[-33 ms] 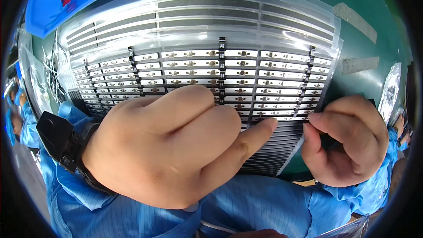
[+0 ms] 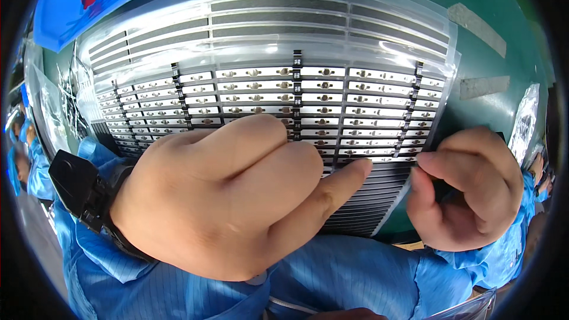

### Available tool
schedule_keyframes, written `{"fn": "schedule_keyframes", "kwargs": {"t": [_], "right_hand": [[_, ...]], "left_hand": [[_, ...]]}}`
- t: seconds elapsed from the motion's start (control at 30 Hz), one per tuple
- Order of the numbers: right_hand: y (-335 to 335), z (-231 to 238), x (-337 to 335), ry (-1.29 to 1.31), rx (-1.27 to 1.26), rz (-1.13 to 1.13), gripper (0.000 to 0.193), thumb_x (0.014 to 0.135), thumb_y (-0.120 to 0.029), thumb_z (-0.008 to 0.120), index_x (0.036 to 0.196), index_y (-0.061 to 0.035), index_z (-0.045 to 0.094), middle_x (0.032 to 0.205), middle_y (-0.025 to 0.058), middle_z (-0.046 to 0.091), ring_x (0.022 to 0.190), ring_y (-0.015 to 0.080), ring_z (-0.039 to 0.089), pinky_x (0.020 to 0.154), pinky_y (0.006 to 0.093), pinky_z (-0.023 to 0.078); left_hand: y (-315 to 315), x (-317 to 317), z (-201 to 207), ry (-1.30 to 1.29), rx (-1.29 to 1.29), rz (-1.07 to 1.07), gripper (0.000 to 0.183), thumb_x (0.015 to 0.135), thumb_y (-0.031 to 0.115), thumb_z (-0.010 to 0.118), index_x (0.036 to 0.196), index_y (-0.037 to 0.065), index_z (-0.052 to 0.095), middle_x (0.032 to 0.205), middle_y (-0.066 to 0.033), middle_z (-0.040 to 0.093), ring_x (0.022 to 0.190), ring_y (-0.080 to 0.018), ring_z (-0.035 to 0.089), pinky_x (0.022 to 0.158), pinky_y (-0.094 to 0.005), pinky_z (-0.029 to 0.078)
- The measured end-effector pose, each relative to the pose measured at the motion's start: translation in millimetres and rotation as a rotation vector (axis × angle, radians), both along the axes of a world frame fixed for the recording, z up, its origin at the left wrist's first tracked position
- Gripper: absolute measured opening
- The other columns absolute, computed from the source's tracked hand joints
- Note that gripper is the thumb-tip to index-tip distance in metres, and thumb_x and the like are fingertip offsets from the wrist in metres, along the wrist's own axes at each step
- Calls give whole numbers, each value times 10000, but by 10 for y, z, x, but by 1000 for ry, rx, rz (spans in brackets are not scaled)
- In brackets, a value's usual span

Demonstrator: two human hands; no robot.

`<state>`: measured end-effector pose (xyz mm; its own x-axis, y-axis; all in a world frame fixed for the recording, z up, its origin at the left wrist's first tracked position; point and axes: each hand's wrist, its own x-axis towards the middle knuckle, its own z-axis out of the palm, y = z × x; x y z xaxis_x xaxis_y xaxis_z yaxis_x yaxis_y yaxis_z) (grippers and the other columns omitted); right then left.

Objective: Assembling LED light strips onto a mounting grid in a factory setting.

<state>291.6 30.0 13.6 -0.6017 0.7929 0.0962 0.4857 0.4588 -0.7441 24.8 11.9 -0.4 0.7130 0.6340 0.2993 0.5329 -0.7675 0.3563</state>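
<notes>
Several slim white strips (image 2: pixel 379 111) with small round parts lie in rows on a dark slotted tray (image 2: pixel 364 204). Black clip-like bands (image 2: pixel 297 90) cross the rows. My left hand (image 2: pixel 225 201) lies over the left and middle of the lowest rows, its fingers curled under and one fingertip touching the lowest white strip. What those fingers hold, if anything, is hidden. At the right end of that strip, by the tray's edge, my right hand (image 2: pixel 465 192) is closed in a pinch. Anything between its fingertips is too small to make out.
Clear plastic sheeting (image 2: pixel 249 44) covers the tray's far part. A blue bin (image 2: pixel 95 15) with a red spot stands far left. Tape pieces (image 2: pixel 485 87) stick to the green table (image 2: pixel 498 115). Crumpled clear film (image 2: pixel 526 120) lies at right. Other people in blue are at both sides.
My right hand's fingertips have shifted very slightly to the right. My left hand and the rows of strips look almost unmoved.
</notes>
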Motion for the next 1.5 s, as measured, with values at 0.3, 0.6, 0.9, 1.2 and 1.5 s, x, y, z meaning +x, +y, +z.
{"fn": "schedule_keyframes", "kwargs": {"t": [0.3, 0.6, 0.9, 1.2, 1.5], "right_hand": [[47, -72, -8, 85, 196, 209, 217, 746, -158, 770, 884, 9, 764, 730, 42, 546, 475, 136, 451, 431, 291, 352], [-54, 41, -17, -91, 229, 73, 191, 724, -103, 742, 853, 37, 740, 693, 56, 532, 492, 168, 473, 446, 303, 368], [38, 298, -163, -11, 426, 214, 187, 740, -144, 699, 824, 19, 738, 709, 70, 543, 514, 215, 500, 464, 336, 432], [-537, 1324, -308, -232, 332, 161, 138, 784, -45, 633, 874, 50, 678, 785, 125, 507, 633, 304, 495, 562, 424, 370], [-554, 1365, -308, -184, 389, 183, 130, 820, -54, 613, 916, 28, 647, 792, 133, 502, 626, 291, 481, 556, 415, 358]], "left_hand": [[-12, 2, 58, 61, -85, -8, 520, 600, 137, 742, 1117, 131, 800, 684, 45, 332, 550, -80, 413, 438, -225, 366], [29, -70, 177, 99, -126, -84, 558, 575, 86, 728, 1130, 77, 789, 707, 31, 376, 553, -98, 418, 458, -239, 385], [-257, -377, 750, -11, -301, 56, 382, 701, 44, 736, 1060, -83, 708, 804, -80, 546, 679, -206, 588, 600, -308, 522], [-619, -2053, 1677, 121, -158, 783, 143, 879, 41, 686, 1003, -4, 738, 773, -126, 633, 670, -259, 633, 628, -354, 514], [-341, -2216, 1505, 74, -169, 547, 185, 870, 42, 740, 1052, 27, 718, 951, -115, 646, 841, -287, 663, 729, -374, 540]]}}
